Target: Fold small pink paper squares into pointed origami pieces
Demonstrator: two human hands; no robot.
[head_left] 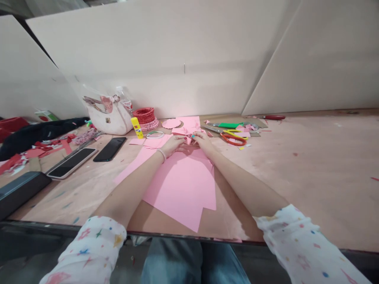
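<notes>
My left hand (176,143) and my right hand (202,141) meet over the middle of the table, their fingers pinched on a small piece of folded pink paper (188,140). Its exact shape is partly covered by the fingertips. Beneath my wrists lie large sheets of pink paper (185,183), one with a notched lower edge. More pink paper (188,121) sits just beyond the fingers, along with a scallop-edged pink paper circle (171,124). To the left of my left hand stands a yellow glue stick (137,127).
Orange-handled scissors (233,139), yellow-handled scissors (237,133) and a green-handled tool (230,125) lie right of my hands. On the left are a black phone (109,149), a second phone (72,163), a white handbag (109,116), red coils (144,115) and red paper scraps (38,152).
</notes>
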